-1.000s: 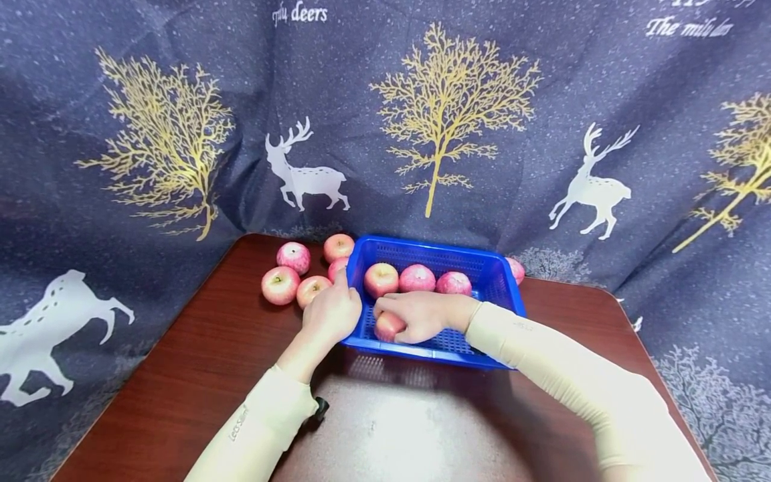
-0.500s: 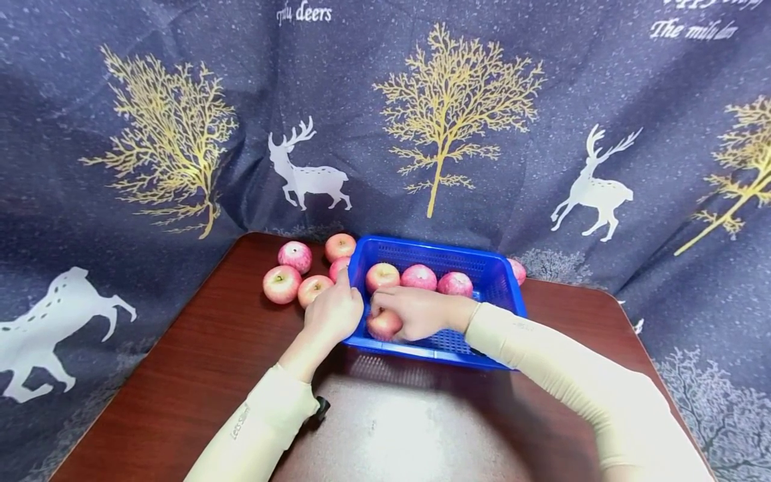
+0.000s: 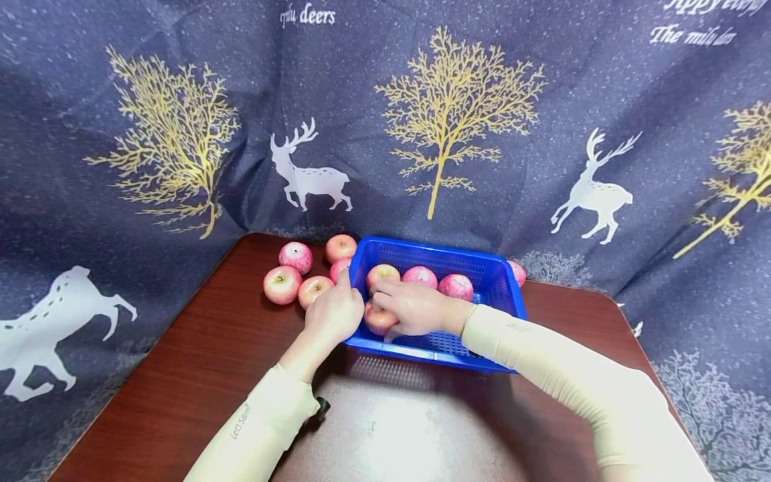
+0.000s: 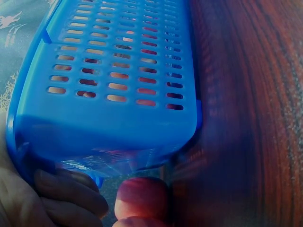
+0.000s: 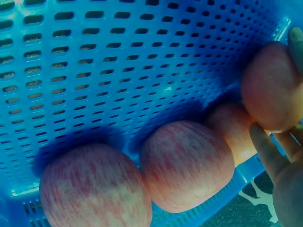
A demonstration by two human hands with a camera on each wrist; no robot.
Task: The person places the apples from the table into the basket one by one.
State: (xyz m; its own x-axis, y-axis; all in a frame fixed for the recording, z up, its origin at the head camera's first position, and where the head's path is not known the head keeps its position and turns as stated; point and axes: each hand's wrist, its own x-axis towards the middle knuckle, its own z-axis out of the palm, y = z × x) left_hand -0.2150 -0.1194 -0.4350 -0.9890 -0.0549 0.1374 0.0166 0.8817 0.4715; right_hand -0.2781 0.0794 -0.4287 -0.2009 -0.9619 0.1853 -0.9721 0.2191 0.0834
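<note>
My left hand (image 3: 334, 311) grips the left rim of the blue plastic basket (image 4: 109, 120), its fingers curled over the edge in the left wrist view. Inside the basket's front left corner, my right hand (image 3: 415, 309) holds a red-yellow apple (image 3: 378, 321), thumb on one side and fingers on the other. The right wrist view shows this apple (image 5: 272, 90) close to the basket's end wall. Behind it stands a row of 3 apples along the back wall: a yellowish one (image 3: 383, 273), a pink one (image 3: 419, 276) and another pink one (image 3: 456, 286).
Several apples sit outside on the brown table (image 3: 199, 348), left of the basket, among them a yellow-red apple (image 3: 282, 284) and a striped pink apple (image 3: 295, 257). One apple (image 3: 518, 272) peeks out behind the basket's right end. A dark printed cloth (image 3: 361, 87) hangs behind the table.
My right hand has shifted the apple slightly left and back, toward the basket's left wall and the yellowish apple. My left hand keeps its hold on the rim.
</note>
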